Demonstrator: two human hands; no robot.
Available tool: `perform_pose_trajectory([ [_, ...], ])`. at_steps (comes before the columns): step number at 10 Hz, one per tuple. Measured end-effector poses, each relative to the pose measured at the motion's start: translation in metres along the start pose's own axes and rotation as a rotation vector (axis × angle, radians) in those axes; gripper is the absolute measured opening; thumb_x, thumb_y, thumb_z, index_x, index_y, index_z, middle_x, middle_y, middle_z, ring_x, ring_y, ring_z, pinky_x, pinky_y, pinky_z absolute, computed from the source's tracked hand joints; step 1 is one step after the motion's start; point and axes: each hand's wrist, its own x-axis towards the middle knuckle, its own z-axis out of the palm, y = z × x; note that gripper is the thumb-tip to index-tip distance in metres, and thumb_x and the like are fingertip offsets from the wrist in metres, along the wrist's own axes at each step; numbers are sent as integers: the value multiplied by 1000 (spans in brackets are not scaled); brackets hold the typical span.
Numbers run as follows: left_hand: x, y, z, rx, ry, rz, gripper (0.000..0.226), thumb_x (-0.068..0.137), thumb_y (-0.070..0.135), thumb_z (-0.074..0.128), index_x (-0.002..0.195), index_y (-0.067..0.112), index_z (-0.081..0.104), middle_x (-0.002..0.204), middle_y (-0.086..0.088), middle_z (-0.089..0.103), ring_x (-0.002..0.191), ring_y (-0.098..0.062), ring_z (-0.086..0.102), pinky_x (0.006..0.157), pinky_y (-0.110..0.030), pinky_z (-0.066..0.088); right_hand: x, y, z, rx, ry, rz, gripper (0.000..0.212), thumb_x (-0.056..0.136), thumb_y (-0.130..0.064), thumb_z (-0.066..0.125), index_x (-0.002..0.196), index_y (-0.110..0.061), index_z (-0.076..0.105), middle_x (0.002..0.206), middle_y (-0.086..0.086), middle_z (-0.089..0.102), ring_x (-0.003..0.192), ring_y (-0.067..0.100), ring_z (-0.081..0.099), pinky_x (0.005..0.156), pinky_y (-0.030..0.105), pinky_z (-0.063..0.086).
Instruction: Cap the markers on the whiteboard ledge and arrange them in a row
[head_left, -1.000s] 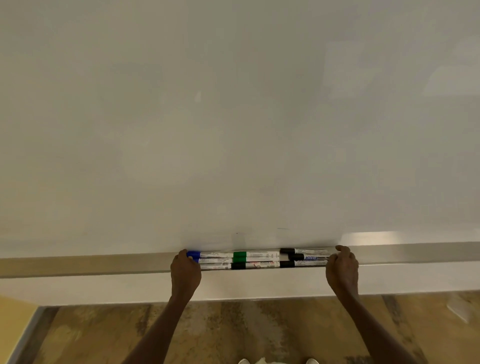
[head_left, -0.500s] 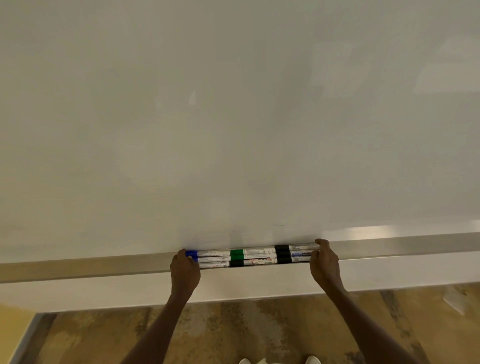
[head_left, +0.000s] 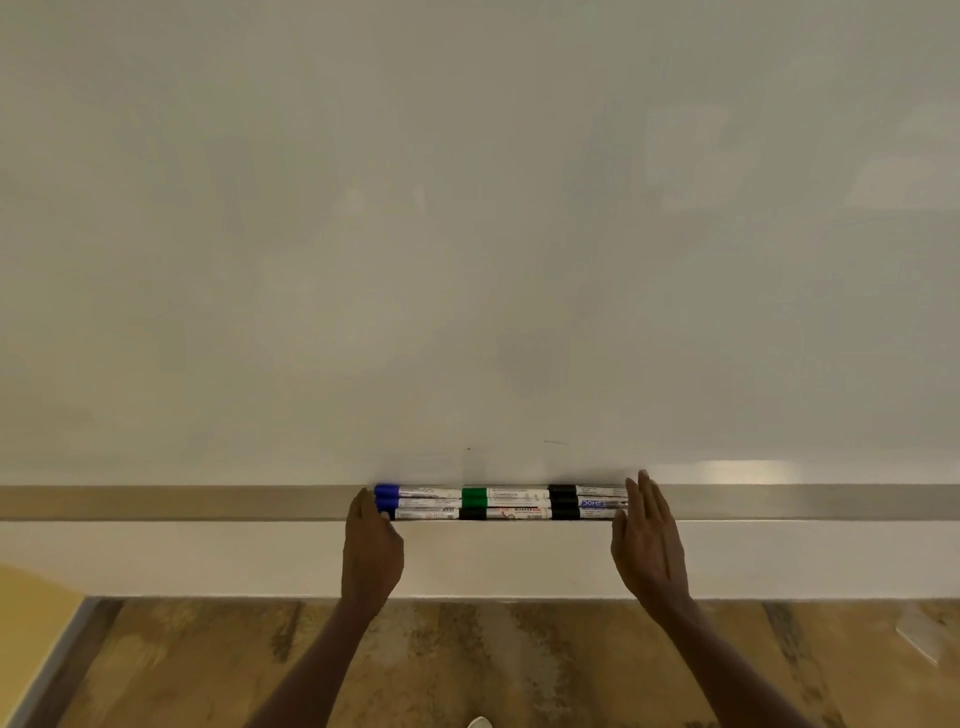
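Observation:
Several capped markers (head_left: 501, 503) lie lengthwise on the metal whiteboard ledge (head_left: 208, 503), packed into three parallel lines with blue caps (head_left: 387, 496) at the left, green caps (head_left: 474, 497) in the middle and black caps (head_left: 562, 502) toward the right. My left hand (head_left: 371, 551) rests flat against the left ends of the markers. At the right ends stands my right hand (head_left: 647, 540), fingers straight and together, its edge touching the markers. Neither hand grips anything.
The whiteboard (head_left: 467, 234) fills the view above the ledge, with a white wall strip (head_left: 208, 558) below it. Wood-pattern floor (head_left: 467, 665) lies underneath, and a yellow surface (head_left: 26, 613) sits at the lower left.
My right hand slid left along the ledge, pushing the right-hand markers against the others and closing the gaps. Its fingers then straightened. The left hand stayed at the left ends.

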Motion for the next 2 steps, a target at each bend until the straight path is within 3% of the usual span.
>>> perform_pose_trajectory([
  [1, -28, 6, 4, 80, 34, 139, 42, 96, 4, 44, 137, -4, 40, 140, -21, 46, 129, -34, 47, 109, -43, 41, -10, -4, -5, -57, 12, -140, 57, 99, -37, 22, 148, -6, 22, 157, 16, 18, 145, 27, 13, 116, 44, 23],
  [2, -53, 23, 10, 144, -7, 226, 48, 99, 16, 39, 143, -4, 33, 154, -20, 30, 145, -32, 25, 119, -39, 24, -16, -12, -11, -86, -22, -243, 63, 99, -46, 20, 151, -14, 3, 160, 11, -2, 147, 23, -3, 119, 41, 8],
])
